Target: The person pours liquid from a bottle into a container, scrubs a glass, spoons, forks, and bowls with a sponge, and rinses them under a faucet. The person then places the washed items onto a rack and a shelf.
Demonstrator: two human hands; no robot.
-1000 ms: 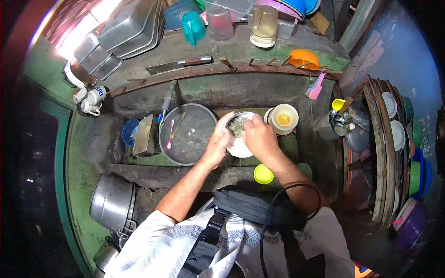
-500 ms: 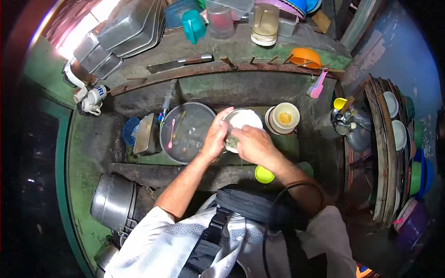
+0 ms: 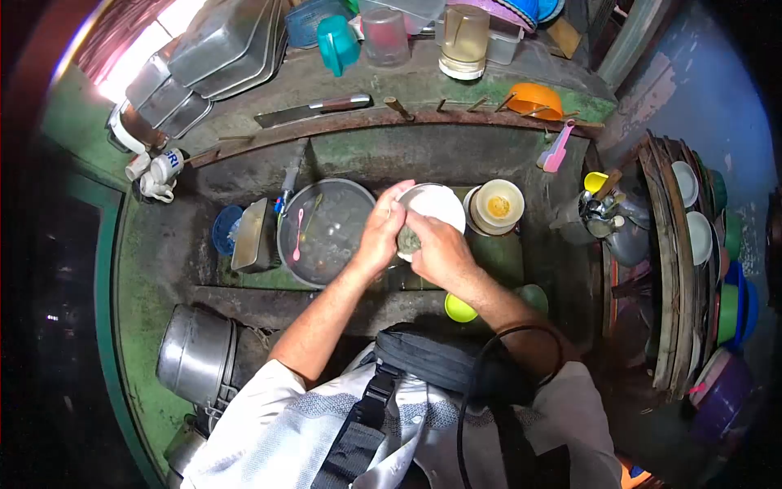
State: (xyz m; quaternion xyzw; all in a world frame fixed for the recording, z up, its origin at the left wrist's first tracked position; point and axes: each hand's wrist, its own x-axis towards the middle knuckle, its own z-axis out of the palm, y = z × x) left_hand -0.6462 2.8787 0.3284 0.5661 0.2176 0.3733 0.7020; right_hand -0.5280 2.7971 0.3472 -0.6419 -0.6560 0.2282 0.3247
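Note:
My left hand [image 3: 380, 238] is closed on the left edge of a white bowl [image 3: 438, 204], which is tilted toward me. A grey-green scouring pad [image 3: 408, 240] sits under the fingers of my right hand [image 3: 441, 251], pressed to the bowl's near left rim. Part of the pad is hidden by those fingers. Left of my hands stands a large grey basin [image 3: 334, 244] of water with a pink spoon [image 3: 300, 232] in it. Just right of the bowl is a stack of cream bowls [image 3: 499, 204], with orange-yellow residue in the top one.
A metal pan [image 3: 256, 236] and a blue bowl [image 3: 226, 231] stand left of the basin, beside a tap [image 3: 287, 191]. A yellow-green cup [image 3: 461, 307] is near my right forearm. A large knife [image 3: 314, 110] lies on the back ledge. Wooden dish racks [image 3: 668, 269] stand at the right.
My right hand has shifted slightly down and left across the bowl, uncovering more of its white inside. My left hand keeps its hold, and the view has moved slightly.

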